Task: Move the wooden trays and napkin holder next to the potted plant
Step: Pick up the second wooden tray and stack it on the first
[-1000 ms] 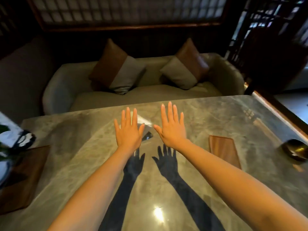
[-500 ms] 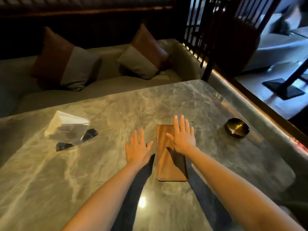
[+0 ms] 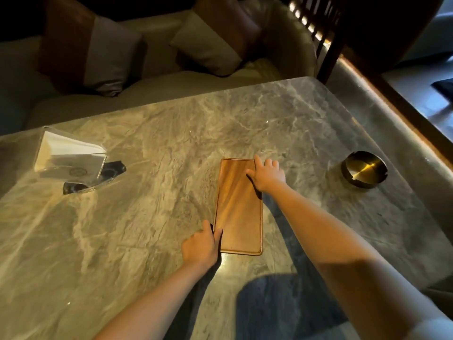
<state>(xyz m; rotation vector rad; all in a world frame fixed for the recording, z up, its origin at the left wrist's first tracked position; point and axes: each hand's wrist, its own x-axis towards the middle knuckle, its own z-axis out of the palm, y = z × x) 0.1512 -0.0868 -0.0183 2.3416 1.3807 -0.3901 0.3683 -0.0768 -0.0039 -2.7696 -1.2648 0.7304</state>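
A long wooden tray (image 3: 239, 207) lies flat on the marble table (image 3: 137, 241), near its middle. My left hand (image 3: 201, 246) grips the tray's near left edge, thumb on top of the rim. My right hand (image 3: 267, 175) clasps the far right corner, with its fingers curled over the rim. A clear napkin holder (image 3: 68, 158) with white napkins stands on a black base at the table's left side, apart from both hands. The potted plant and any other tray are out of view.
A round brass ashtray (image 3: 364, 168) sits on the table to the right of the tray. A sofa (image 3: 171, 79) with two cushions runs along the far edge. A dark wooden screen (image 3: 326, 33) stands past the right corner.
The view has swung right and down. Both hands went from hovering flat with spread fingers to closing on the tray's edges, the left at the near side and the right at the far corner.
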